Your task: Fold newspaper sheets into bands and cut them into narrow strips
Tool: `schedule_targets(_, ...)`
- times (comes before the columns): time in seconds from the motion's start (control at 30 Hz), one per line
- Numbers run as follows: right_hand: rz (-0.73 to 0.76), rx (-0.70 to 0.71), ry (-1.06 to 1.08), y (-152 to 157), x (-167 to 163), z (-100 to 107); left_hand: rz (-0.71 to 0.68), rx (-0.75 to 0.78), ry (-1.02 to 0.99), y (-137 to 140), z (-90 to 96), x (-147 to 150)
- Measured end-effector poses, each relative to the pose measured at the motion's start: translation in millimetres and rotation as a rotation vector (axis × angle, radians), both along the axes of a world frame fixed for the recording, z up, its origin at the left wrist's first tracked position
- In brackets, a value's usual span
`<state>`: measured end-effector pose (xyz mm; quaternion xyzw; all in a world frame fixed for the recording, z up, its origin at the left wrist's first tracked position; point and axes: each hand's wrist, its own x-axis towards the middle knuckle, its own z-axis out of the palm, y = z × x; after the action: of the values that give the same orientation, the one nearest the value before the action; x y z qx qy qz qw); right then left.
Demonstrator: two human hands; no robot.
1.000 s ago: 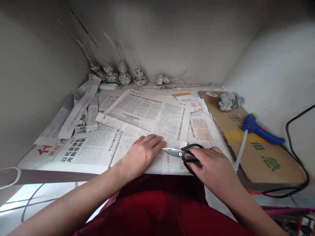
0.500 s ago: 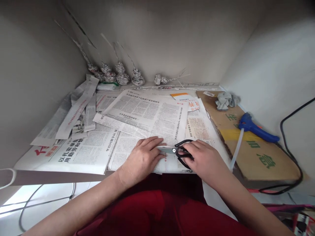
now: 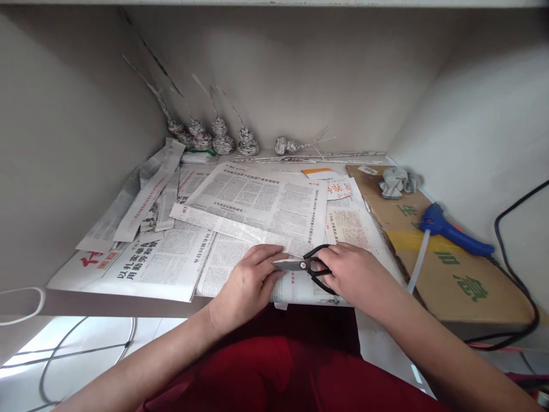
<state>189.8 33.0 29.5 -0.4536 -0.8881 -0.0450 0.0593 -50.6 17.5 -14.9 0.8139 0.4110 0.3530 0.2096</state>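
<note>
Black-handled scissors (image 3: 303, 265) are in my right hand (image 3: 354, 273), its fingers through the handle loops. Their blades lie nearly together and point left. My left hand (image 3: 246, 280) is at the blade tips, fingers curled and thumb drawn towards them. Whatever it pinches is too small or hidden to make out. Both hands are above the front part of the spread newspaper (image 3: 231, 257). A loose newspaper sheet (image 3: 257, 200) lies just beyond them. A small white paper scrap (image 3: 281, 306) shows at the table's front edge.
Cut newspaper strips (image 3: 150, 191) lie piled at left. Several woven paper gourds (image 3: 223, 137) stand along the back wall, with one gourd (image 3: 286, 145) on its side near thin paper rods (image 3: 334, 156). At right, a blue glue gun (image 3: 454, 229) and crumpled grey cloth (image 3: 397, 182) rest on cardboard (image 3: 429, 286).
The view has tilted up slightly, showing a shelf edge at the top. My left fingers have drawn together beside the blade tips. The scissors stay in my right hand.
</note>
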Motion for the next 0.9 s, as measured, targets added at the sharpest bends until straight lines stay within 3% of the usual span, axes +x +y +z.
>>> schedule_targets(0.07,-0.018,0.005,0.013,1,0,-2,0.039,-0.209,-0.148,-3,5.4,-1)
schedule_targets(0.23,-0.042,0.005,0.08,-3,3,-10,-0.048,-1.023,-0.717,-4,22.8,1)
schedule_targets(0.3,-0.047,0.002,0.124,-7,2,-11,-0.075,-1.156,-0.906,-3,26.4,7)
schedule_targets(0.43,-0.084,-0.01,0.236,-23,-9,-13,0.037,-1.19,-1.117,-1,25.7,24)
schedule_targets(0.57,-0.122,-0.098,0.355,-44,-21,-9,0.197,-1.126,-1.128,-2,23.9,36)
schedule_targets(0.63,-0.162,-0.32,0.46,-54,-18,-4,0.255,-1.091,-1.155,-3,24.5,37)
schedule_targets(0.77,-0.328,-1.025,0.748,-71,12,0,0.335,-1.088,-1.2,-6,26.3,30)
schedule_targets(0.83,-0.403,-1.232,0.826,-79,29,-3,0.348,-1.085,-1.19,-8,26.3,26)
schedule_targets(0.9,-0.455,-1.319,0.853,-86,41,-6,0.338,-1.075,-1.18,-11,25.2,25)
